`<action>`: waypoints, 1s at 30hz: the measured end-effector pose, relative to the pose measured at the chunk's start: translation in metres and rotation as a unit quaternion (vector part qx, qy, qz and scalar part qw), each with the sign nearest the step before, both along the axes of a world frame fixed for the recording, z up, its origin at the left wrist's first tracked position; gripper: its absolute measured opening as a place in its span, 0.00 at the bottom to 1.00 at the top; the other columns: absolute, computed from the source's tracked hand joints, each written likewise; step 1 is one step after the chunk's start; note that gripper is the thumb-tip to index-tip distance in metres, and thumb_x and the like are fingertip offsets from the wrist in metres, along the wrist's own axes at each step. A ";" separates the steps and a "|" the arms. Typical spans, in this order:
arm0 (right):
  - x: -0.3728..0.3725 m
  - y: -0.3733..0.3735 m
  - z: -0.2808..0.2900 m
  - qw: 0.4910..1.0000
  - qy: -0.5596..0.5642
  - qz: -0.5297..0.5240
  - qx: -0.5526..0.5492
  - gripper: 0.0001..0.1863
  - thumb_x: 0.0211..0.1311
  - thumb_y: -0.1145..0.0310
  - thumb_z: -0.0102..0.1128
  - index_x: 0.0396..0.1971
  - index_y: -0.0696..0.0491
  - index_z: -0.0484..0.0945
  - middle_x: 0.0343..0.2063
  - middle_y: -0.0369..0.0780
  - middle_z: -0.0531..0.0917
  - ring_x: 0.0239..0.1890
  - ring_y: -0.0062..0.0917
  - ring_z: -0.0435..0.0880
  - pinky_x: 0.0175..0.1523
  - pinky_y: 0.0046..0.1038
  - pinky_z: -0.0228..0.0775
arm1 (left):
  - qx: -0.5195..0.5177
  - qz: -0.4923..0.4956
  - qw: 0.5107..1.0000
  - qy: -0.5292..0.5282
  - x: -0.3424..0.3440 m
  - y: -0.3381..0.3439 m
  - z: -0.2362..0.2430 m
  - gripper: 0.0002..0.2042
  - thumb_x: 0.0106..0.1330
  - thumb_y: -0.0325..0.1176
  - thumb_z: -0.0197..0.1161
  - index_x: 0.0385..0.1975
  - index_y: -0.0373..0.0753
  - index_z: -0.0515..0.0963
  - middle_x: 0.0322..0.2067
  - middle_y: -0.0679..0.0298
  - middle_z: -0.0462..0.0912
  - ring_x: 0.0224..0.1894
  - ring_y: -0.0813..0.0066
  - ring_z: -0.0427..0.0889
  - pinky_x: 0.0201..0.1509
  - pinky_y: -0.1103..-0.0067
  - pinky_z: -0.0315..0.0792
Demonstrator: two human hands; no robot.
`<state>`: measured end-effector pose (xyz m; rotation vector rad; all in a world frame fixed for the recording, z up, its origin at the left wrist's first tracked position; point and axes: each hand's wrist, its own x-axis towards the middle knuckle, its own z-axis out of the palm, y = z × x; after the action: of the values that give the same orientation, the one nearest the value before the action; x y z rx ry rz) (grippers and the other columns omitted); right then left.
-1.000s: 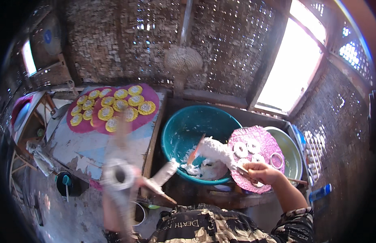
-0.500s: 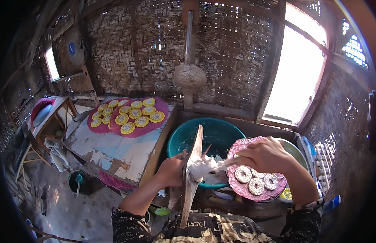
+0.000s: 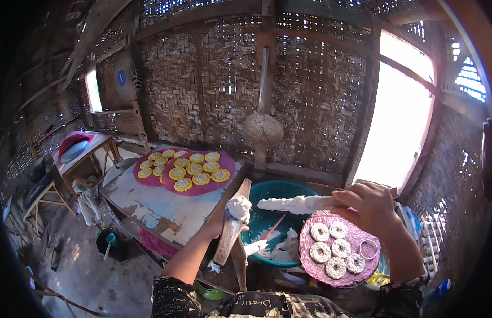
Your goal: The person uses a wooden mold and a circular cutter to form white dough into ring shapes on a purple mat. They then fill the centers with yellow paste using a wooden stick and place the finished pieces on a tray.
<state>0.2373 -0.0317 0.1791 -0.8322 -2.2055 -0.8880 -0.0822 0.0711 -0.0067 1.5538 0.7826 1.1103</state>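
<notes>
My left hand (image 3: 216, 224), mostly hidden behind it, grips a wooden press (image 3: 222, 245) with splayed arms. White dough (image 3: 238, 209) fills and bulges from the press's opening. In my right hand (image 3: 369, 208) is a wooden stick (image 3: 321, 204), held level, its far end thickly coated in white dough. The stick's tip points at the press but stands apart from it. Under the stick sits a teal basin (image 3: 275, 188) with dough lumps (image 3: 284, 248) inside. Below my right hand, a round pink mat (image 3: 357, 233) carries several white dough rings (image 3: 314, 253) and a thin pale hoop (image 3: 368, 241).
On a worn table (image 3: 150, 206) at left, yellow-edged round pieces (image 3: 201, 178) lie on pink sheets. A green bowl (image 3: 209, 291) is by my waist. A dark bucket (image 3: 102, 245) stands on the floor. A perforated ladle (image 3: 263, 129) hangs on the woven wall.
The stick has come away from the press, and my right hand has raised it level over the basin. The press has shifted left and tilted. The view has moved too.
</notes>
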 end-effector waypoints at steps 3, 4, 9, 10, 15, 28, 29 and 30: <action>0.004 0.006 -0.003 0.978 -0.055 -0.046 -0.196 0.16 0.57 0.48 0.55 0.32 0.45 0.78 0.17 0.35 0.78 0.21 0.28 0.80 0.27 0.31 0.72 | 0.136 0.006 0.977 0.162 0.006 0.004 0.001 0.27 0.46 0.31 0.74 0.48 0.36 0.72 0.40 0.63 0.79 0.41 0.74 0.78 0.48 0.75 0.73; 0.001 0.010 -0.005 0.958 -0.097 -0.068 -0.263 0.17 0.60 0.47 0.52 0.31 0.46 0.77 0.15 0.36 0.77 0.20 0.29 0.80 0.26 0.32 0.71 | 0.111 0.019 0.972 0.205 0.011 0.004 0.002 0.27 0.47 0.33 0.74 0.48 0.36 0.72 0.40 0.62 0.79 0.42 0.73 0.78 0.49 0.75 0.73; -0.010 0.019 -0.002 0.906 -0.160 -0.164 -0.355 0.19 0.65 0.46 0.43 0.30 0.44 0.76 0.15 0.36 0.77 0.20 0.30 0.80 0.24 0.34 0.69 | 0.244 0.120 0.897 0.348 0.031 -0.010 0.014 0.28 0.44 0.47 0.70 0.46 0.41 0.75 0.41 0.50 0.78 0.43 0.51 0.78 0.48 0.66 0.73; -0.015 0.019 -0.003 0.901 -0.166 -0.162 -0.366 0.19 0.65 0.46 0.43 0.31 0.44 0.76 0.15 0.36 0.77 0.20 0.30 0.80 0.24 0.34 0.69 | 0.249 0.119 0.892 0.357 0.034 -0.016 0.017 0.28 0.44 0.47 0.70 0.45 0.41 0.76 0.41 0.50 0.78 0.42 0.52 0.78 0.47 0.66 0.73; -0.047 0.022 -0.028 0.951 -0.179 -0.102 -0.231 0.16 0.63 0.49 0.46 0.30 0.46 0.77 0.17 0.36 0.77 0.22 0.30 0.82 0.24 0.35 0.70 | 0.230 0.135 0.883 0.385 0.047 -0.031 0.041 0.25 0.44 0.45 0.69 0.43 0.41 0.78 0.41 0.50 0.78 0.41 0.53 0.79 0.46 0.66 0.74; -0.026 0.017 -0.029 0.951 -0.220 0.042 0.212 0.07 0.52 0.65 0.62 0.32 0.48 0.80 0.20 0.30 0.72 0.20 0.18 0.69 0.27 0.20 0.55 | 0.195 -0.037 0.948 0.250 0.015 0.009 0.031 0.28 0.42 0.45 0.75 0.43 0.38 0.77 0.40 0.56 0.82 0.42 0.65 0.81 0.45 0.73 0.73; -0.012 0.015 -0.022 0.981 -0.126 0.014 0.147 0.06 0.54 0.67 0.62 0.31 0.50 0.80 0.20 0.30 0.73 0.19 0.16 0.67 0.26 0.19 0.55 | 0.231 -0.023 0.960 0.159 0.010 0.013 0.037 0.28 0.42 0.36 0.77 0.45 0.36 0.75 0.40 0.59 0.81 0.42 0.72 0.81 0.45 0.74 0.74; -0.001 0.014 -0.018 0.992 -0.022 0.002 0.127 0.05 0.55 0.68 0.62 0.31 0.52 0.80 0.20 0.29 0.73 0.18 0.14 0.66 0.24 0.18 0.55 | 0.119 -0.019 0.992 0.045 0.009 0.016 0.044 0.28 0.41 0.31 0.76 0.45 0.35 0.74 0.39 0.60 0.81 0.41 0.73 0.80 0.45 0.75 0.75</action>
<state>0.2361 -0.0174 0.1613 -0.6919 -2.0740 -1.1666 -0.0737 0.0870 0.0370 1.8220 0.6958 1.1448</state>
